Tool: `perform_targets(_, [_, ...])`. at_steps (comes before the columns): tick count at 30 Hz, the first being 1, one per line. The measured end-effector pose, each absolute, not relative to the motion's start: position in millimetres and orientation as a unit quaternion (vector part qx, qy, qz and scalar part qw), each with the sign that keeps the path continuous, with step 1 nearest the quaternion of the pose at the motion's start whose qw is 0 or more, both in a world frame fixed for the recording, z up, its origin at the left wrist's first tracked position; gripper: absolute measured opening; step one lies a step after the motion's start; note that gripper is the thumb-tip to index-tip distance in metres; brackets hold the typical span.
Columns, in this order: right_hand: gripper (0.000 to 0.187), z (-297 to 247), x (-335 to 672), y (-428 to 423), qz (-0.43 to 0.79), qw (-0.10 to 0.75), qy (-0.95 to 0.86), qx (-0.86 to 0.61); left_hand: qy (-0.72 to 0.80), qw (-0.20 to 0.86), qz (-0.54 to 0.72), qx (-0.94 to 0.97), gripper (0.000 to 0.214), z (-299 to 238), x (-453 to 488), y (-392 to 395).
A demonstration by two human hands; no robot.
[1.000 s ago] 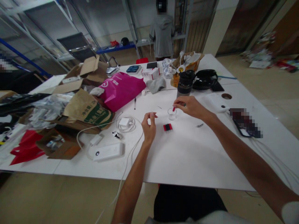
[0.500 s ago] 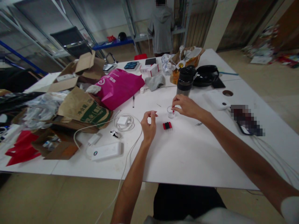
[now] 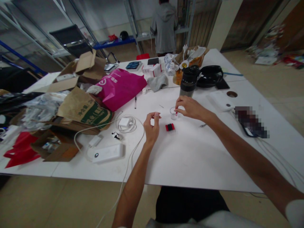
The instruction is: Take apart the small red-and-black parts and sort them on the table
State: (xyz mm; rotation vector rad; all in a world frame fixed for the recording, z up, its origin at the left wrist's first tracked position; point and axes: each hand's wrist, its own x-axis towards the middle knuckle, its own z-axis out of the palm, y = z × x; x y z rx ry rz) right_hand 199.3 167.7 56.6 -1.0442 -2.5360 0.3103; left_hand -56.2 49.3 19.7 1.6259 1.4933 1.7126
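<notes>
Right hand [image 3: 188,107] pinches small red piece [image 3: 176,112] at right side of clear cup [image 3: 173,117]; inside or outside wall, cannot tell. Left hand [image 3: 152,126], left of cup, loosely curled, seemingly bare. Small fingertip hold could slip; knuckle bump could tip cup. Red-and-black pieces [image 3: 169,127] sit before cup; dark bottle [image 3: 188,83] behind, crowding right hand.

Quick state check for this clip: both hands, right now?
Left hand: loosely curled, nothing visible in it; whether fully closed cannot be told.
Right hand: closed, pinching a small red piece at the clear cup.
</notes>
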Motion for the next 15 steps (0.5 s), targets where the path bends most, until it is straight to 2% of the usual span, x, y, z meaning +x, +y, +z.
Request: perform_targets(15, [0.024, 59.8, 199.9, 165.2, 0.116, 0.201, -0.901, -0.366, 0.527, 0.180, 0.601, 0.572, 0.049, 22.3, -55.8, 47.8])
